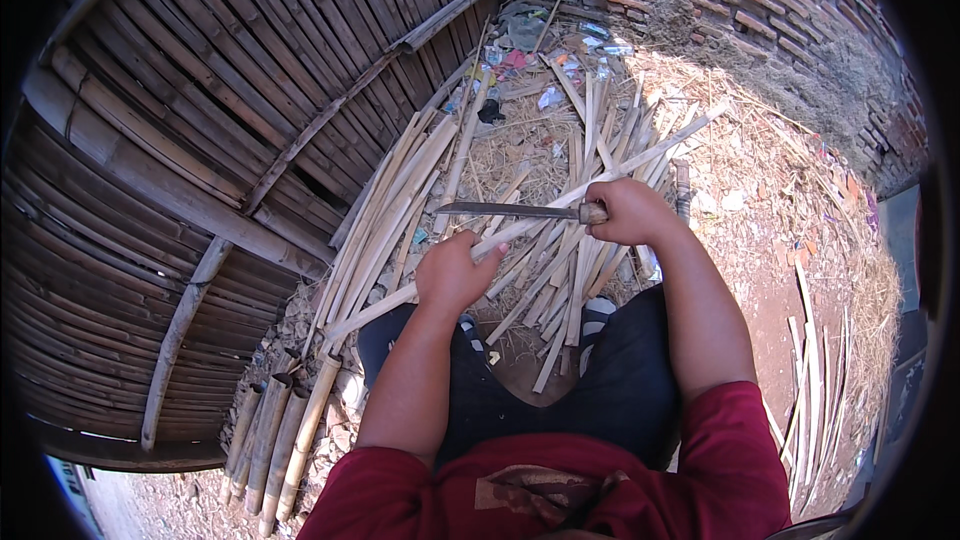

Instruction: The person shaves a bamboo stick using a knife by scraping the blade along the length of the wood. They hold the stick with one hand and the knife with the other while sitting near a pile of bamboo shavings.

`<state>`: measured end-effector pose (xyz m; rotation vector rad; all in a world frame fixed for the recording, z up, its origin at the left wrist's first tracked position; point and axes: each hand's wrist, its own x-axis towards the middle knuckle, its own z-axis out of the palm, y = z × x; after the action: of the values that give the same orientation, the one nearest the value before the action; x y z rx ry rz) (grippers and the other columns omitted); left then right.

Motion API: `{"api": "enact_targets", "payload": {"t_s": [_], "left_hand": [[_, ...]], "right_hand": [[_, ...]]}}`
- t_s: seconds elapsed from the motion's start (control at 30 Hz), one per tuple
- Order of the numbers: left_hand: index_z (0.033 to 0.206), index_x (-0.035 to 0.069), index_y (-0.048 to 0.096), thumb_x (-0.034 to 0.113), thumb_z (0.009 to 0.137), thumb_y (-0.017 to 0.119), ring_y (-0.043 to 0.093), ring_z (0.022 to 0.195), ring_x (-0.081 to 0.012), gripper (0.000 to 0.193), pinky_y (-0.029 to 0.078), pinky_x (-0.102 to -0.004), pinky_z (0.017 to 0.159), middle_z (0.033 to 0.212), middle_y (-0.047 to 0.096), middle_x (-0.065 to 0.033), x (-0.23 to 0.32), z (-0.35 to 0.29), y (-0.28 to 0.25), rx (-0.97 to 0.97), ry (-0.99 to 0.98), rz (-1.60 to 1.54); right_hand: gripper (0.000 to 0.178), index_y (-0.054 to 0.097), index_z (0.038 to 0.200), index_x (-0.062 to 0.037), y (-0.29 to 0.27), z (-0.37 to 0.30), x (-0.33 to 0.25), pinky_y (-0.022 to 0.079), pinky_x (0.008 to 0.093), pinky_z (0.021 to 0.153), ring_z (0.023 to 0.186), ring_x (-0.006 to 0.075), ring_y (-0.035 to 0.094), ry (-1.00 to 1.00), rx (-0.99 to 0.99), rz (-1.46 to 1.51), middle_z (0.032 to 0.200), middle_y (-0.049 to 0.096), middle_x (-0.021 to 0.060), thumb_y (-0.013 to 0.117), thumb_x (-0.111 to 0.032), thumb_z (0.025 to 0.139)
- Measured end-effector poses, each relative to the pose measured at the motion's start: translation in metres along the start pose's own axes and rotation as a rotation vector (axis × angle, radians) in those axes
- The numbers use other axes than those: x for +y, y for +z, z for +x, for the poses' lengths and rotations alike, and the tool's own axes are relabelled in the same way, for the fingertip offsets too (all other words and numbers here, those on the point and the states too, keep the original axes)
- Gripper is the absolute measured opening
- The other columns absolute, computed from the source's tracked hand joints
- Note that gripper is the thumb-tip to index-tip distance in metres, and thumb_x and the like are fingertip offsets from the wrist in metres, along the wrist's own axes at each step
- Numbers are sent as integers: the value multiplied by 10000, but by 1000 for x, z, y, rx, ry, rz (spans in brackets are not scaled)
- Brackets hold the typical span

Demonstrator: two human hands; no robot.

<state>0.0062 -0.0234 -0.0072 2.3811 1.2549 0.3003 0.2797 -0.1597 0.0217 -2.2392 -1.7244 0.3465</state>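
A long pale bamboo strip (pixel 660 148) lies slantwise in front of me, from low on the left to high on the right. My left hand (pixel 455 275) is closed around its lower part. In my right hand (pixel 632 212) is the short wooden handle of a long-bladed knife (pixel 510 210), its dark blade pointing left. The blade crosses the strip, close above my left hand; I cannot tell whether it touches the strip. Under both hands lies a heap of split bamboo pieces (pixel 550 295), between and beyond my feet.
A bamboo slat wall (pixel 200 90) rises on the left, with long strips (pixel 385 205) lying along its foot. Several round bamboo poles (pixel 270 440) lie at lower left. A brick wall (pixel 770 0) stands at the back, with litter (pixel 550 97) before it. More thin strips (pixel 815 400) lie at right.
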Motion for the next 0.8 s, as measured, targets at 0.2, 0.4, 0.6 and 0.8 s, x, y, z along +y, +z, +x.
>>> {"api": "enact_targets", "payload": {"t_s": [0.2, 0.4, 0.6, 0.8], "left_hand": [[1063, 95, 771, 637, 888, 716, 750, 877, -367, 572, 569, -487, 794, 826, 756, -142, 3, 0, -1, -64, 36, 40], [1020, 91, 758, 633, 896, 705, 748, 894, -369, 559, 570, -492, 814, 829, 754, -135, 3, -1, -1, -102, 69, 63], [1050, 92, 753, 643, 895, 699, 744, 933, -370, 575, 564, -494, 841, 857, 756, -143, 1, 0, 1, -144, 117, 124], [1055, 87, 757, 625, 901, 689, 741, 967, -384, 564, 569, -511, 854, 967, 766, -182, 3, -1, -3, -223, 148, 140]], "right_hand": [[462, 733, 1114, -80, 3, 3, -5, 563, 490, 821, 935, 394, 722, -7, -67, -32, 931, 747, 174, 858, -326, 743], [447, 735, 1115, -88, 3, 4, -9, 567, 490, 854, 983, 389, 722, 10, -133, -44, 993, 753, 171, 844, -320, 748], [465, 734, 1127, -95, 9, 8, -14, 570, 483, 851, 980, 379, 724, -7, -183, -101, 991, 754, 159, 848, -339, 748], [459, 731, 1111, -94, 13, 10, -16, 570, 485, 843, 974, 373, 727, -15, -207, -117, 991, 757, 149, 856, -350, 751]]}}
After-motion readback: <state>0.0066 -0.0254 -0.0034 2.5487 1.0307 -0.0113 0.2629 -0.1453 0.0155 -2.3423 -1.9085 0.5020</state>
